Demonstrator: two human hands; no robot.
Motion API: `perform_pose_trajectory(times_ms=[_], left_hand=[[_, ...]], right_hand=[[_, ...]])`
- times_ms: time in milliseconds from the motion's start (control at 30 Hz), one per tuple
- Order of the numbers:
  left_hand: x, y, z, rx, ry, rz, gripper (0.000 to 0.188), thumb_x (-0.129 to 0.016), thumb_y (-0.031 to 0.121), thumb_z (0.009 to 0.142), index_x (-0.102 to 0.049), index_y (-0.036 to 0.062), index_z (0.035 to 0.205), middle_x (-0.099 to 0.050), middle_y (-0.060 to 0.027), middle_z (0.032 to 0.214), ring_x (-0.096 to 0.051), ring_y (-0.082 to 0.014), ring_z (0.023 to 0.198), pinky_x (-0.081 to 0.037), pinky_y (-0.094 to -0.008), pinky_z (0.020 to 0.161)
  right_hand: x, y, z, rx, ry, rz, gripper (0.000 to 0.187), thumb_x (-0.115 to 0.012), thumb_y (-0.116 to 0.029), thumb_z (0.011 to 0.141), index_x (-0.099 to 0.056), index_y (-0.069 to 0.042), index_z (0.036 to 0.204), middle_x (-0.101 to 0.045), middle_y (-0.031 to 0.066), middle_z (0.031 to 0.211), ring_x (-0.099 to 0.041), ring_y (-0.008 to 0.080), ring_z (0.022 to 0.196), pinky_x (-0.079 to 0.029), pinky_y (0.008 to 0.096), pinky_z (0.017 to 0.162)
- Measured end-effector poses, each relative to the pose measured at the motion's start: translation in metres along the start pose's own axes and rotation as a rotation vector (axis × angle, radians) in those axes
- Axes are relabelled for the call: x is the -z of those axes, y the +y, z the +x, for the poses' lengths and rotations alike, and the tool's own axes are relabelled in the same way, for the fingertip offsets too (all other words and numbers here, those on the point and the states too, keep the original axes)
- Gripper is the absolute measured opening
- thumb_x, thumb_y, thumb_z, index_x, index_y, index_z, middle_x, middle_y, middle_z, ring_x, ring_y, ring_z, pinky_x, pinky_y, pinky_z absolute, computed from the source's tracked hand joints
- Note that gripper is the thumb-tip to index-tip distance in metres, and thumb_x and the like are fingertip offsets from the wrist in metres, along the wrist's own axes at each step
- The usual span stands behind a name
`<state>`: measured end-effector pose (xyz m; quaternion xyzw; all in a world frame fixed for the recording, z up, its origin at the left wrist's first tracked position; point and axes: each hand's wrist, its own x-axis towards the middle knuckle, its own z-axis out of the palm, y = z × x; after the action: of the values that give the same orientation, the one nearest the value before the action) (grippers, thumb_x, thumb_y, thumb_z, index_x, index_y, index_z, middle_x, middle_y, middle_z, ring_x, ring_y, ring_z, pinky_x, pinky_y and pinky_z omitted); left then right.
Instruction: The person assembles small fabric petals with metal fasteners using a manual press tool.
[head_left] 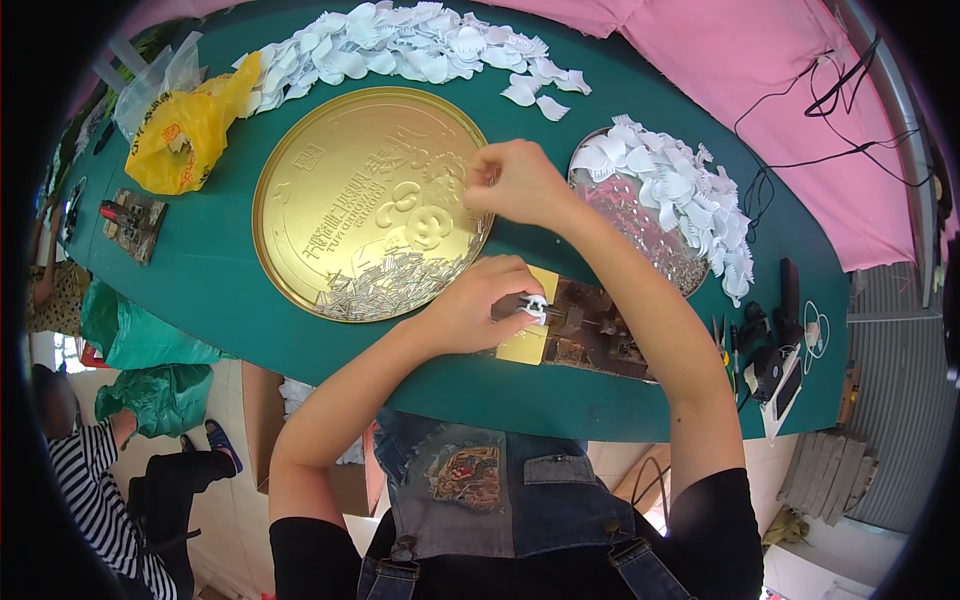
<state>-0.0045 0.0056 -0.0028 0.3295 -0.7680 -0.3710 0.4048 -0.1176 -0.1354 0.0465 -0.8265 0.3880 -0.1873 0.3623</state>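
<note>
Golden tray point(330, 190) holds loose metal pins point(395, 285) toward its near edge. Over its right rim, the right hand point(515, 182) has its fingers curled together; whether they grip a pin cannot be told. The left hand point(485, 308) pinches a white piece point(536, 310) at the left end of the brown fixture point(600, 335), fingers partly hiding it. White flakes point(690, 190) cover much of the round tray point(632, 215). The yellow bag's point(185, 140) contents are unclear. The left forearm partly blocks a carton point(262, 415).
</note>
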Motion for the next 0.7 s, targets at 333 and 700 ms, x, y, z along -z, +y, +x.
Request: perform_pose_trajectory(times_ms=[333,700], left_hand=[[-0.001,-0.001,-0.001,0.018,-0.021,-0.029,0.027,-0.074,0.008,0.079,-0.063,0.0054,0.104,-0.060,-0.0094,0.097,-0.059,-0.0313,0.096,-0.047,-0.0418,0.085],[0.001,0.004,0.000,0.018,0.006,0.017,0.027,-0.077,0.010,0.078,-0.064,0.0033,0.101,-0.061,-0.0088,0.096,-0.060,-0.0285,0.088,-0.049,-0.0374,0.078]], right_hand=[[0.044,-0.012,-0.090,-0.332,-0.126,0.600,0.020,-0.068,-0.007,0.084,-0.070,0.001,0.102,-0.069,0.0030,0.080,-0.060,0.0072,0.064,-0.048,0.0228,0.059],[0.026,-0.017,-0.161,-0.066,0.013,0.125,0.008,-0.073,-0.009,0.082,-0.072,-0.008,0.090,-0.061,0.0005,0.076,-0.045,0.0110,0.054,-0.035,0.0291,0.055]])
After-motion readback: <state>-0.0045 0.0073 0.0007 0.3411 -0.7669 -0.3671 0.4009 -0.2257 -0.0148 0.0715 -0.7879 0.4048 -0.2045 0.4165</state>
